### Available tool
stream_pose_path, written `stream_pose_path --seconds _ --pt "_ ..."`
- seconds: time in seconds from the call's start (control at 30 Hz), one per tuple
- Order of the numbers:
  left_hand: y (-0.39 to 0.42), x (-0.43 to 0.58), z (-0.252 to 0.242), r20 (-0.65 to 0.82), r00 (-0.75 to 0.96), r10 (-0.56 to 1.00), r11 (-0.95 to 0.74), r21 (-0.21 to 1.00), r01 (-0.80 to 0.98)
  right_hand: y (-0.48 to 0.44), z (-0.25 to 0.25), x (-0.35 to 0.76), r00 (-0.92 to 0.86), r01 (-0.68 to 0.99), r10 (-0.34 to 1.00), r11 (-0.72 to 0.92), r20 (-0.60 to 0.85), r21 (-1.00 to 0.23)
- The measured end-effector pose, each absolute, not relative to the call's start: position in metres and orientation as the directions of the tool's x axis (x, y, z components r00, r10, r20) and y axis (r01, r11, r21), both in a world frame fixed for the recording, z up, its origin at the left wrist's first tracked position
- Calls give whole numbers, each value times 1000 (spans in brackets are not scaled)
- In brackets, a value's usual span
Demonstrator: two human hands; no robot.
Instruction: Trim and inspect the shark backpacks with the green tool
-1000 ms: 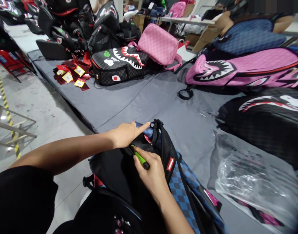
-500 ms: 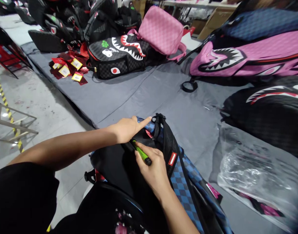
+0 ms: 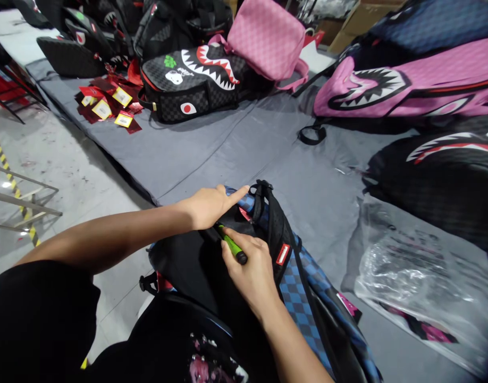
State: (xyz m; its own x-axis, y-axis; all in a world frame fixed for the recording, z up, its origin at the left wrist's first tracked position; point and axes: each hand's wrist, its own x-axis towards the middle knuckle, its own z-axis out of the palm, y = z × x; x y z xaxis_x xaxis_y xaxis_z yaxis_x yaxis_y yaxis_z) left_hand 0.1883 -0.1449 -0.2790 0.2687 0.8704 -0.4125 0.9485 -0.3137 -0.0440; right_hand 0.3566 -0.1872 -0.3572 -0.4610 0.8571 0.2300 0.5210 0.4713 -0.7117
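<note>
A blue-and-black checkered backpack lies at the table's near edge, its black back panel towards me. My left hand grips its top edge, one finger stretched out towards the strap buckle; the other fingers are mostly hidden. Between the thumb and fingers of my right hand is a green marker with a black end. Its far tip meets the black fabric just below my left hand, where the contact is hard to see. A black shoulder strap with a red label runs beside my right hand.
Across the grey-covered table lie a black shark-mouth backpack, a pink bag and red tags. To the right are a pink shark backpack, a black bag and a clear plastic bag. A metal stool stands left.
The view has tilted slightly, so the far bags sit a little higher in it. Both hands keep nearly the same place on the backpack, the marker still in my right.
</note>
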Motion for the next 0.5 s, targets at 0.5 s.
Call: stream_pose_path --seconds 0.5 --pt "-148 183 -287 -332 308 892 -332 -16 943 -187 -363 356 -414 512 878 443 241 -735"
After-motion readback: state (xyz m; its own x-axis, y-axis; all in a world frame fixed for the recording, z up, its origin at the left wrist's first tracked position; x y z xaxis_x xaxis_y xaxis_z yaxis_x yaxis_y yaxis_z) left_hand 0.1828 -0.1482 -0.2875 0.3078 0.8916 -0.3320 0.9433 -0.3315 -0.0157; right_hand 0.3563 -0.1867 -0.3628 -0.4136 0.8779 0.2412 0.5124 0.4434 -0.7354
